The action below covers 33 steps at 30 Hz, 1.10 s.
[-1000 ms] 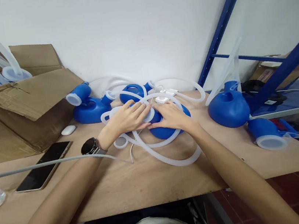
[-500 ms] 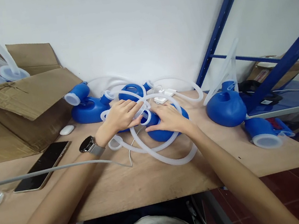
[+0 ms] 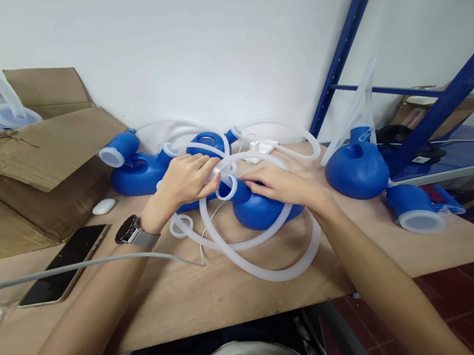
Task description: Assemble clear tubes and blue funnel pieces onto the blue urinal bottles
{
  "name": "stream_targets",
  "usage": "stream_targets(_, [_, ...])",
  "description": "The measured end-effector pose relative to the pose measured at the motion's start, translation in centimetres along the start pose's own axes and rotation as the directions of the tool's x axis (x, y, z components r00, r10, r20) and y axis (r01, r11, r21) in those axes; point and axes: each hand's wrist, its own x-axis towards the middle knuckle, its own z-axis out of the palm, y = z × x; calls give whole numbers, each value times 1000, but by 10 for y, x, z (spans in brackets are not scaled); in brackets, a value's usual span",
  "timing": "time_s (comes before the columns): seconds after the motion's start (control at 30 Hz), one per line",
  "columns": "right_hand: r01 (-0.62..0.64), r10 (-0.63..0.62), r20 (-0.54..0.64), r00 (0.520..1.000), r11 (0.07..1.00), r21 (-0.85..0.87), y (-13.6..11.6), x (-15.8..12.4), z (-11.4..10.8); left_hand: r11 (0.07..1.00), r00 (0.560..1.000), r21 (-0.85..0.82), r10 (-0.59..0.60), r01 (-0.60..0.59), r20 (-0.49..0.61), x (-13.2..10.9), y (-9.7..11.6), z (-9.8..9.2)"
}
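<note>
My left hand [image 3: 193, 178] has its fingers wrapped round a clear tube at the middle of the table, close to the mouth of a blue bottle [image 3: 259, 209]. My right hand [image 3: 275, 182] rests on the top of that bottle, its fingers bent over the neck area. The bottle's pale-rimmed mouth [image 3: 227, 188] faces me, between the two hands. A white translucent hose [image 3: 277, 273] loops in front of the bottle and over it. A pale ring-shaped cap [image 3: 181, 226] lies left of the bottle.
An open cardboard box [image 3: 10, 197] stands at the left, near a phone [image 3: 64, 265] and a white case [image 3: 104, 206]. More blue bottles [image 3: 137, 175] lie behind my left hand. Another blue bottle [image 3: 356, 171] and a blue cup [image 3: 415, 208] are at the right, by a blue rack [image 3: 350, 38].
My left hand has closed more on the tube. My right hand has drawn its fingers in over the bottle, and the front hose loop has shifted towards me.
</note>
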Motion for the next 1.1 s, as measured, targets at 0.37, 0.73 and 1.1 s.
stream_targets(0.37, [-90,73,-74,995,963,-254,-11,2,10,982,977,-65,-166,176,135,1,-1,1])
stream_targets(0.73, [-107,97,-64,993,980,-170,-4,-1,16,779,885,-422,-428,464,182,10,7,7])
stream_targets(1.1, [-125,118,-114,986,991,-52,-11,-2,10,807,811,-187,-580,561,-70,12,22,7])
